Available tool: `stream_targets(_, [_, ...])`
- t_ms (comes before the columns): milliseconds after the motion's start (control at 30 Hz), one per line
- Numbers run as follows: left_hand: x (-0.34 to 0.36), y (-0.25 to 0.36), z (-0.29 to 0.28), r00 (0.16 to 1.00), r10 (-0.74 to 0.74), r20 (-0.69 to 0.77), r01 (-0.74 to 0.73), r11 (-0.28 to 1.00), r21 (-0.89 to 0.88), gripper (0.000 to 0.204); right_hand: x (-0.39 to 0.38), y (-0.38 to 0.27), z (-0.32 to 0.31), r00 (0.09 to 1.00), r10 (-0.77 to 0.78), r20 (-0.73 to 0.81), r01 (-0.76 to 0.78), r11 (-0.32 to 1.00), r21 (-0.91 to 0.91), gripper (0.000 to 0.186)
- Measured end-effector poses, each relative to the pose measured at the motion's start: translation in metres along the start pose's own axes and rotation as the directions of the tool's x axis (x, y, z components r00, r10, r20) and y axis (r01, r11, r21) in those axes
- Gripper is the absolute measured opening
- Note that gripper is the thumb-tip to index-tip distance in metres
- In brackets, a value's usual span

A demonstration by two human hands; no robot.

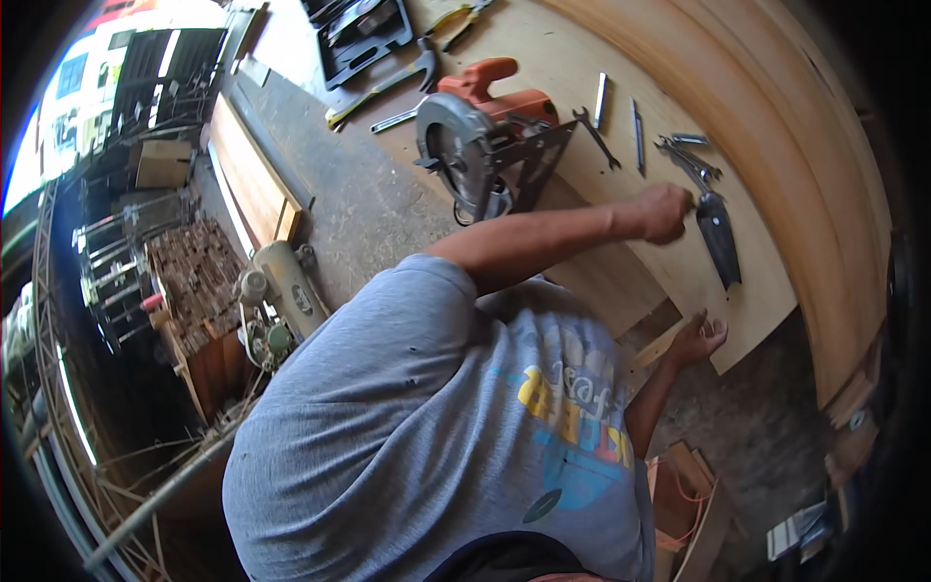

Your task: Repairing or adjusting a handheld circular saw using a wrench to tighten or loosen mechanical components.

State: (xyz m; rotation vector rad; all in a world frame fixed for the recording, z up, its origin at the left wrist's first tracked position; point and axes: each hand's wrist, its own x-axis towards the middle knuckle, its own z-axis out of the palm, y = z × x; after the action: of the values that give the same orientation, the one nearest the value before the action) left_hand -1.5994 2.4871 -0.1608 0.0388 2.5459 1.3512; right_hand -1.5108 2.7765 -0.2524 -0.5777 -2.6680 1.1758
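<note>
My left hand (664,213) is a closed fist over the plywood board (766,276); whatever its fingers hold, if anything, is hidden. Right beside it lies a dark narrow pouch (718,241), with several metal wrenches (694,167) at its far end. Nearer to me, my right hand (698,339) is at the board's edge, palm partly up. Its fingers are loosely curled and apart, and nothing shows in them. Beyond my left hand an open-end wrench (596,139) and two slim metal tools lie on the board.
An orange circular saw (490,136) with its blade exposed stands left of the wrenches. Behind it are a hammer (393,85), yellow-handled pliers (458,23) and a black tool case (359,39). A curved wooden panel (824,155) runs along the right. Stacked wood and a machine stand left.
</note>
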Motion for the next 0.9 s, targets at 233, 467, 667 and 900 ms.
stream_targets(233, [-0.16, 0.057, -0.175, 0.948, 0.319, -0.011, -0.276, 0.802, -0.53, 0.014, -0.003, -0.086, 0.016, 0.962, -0.261, 0.076, 0.253, 0.962, 0.107, 0.026])
stream_targets(467, [-0.306, -0.11, -0.202, 0.873, -0.381, -0.305, 0.083, 0.731, -0.677, 0.016, -0.035, -0.214, 0.048, 0.851, -0.441, 0.284, 0.364, 0.887, 0.284, 0.022])
stream_targets(667, [-0.321, -0.159, -0.175, 0.814, -0.457, -0.36, 0.23, 0.821, -0.522, 0.022, -0.08, -0.279, 0.064, 0.752, -0.55, 0.363, 0.436, 0.828, 0.352, 0.021])
stream_targets(900, [-0.307, -0.168, -0.155, 0.85, -0.48, -0.218, 0.166, 0.636, -0.754, 0.021, -0.109, -0.309, 0.07, 0.702, -0.577, 0.417, 0.475, 0.816, 0.33, 0.019])
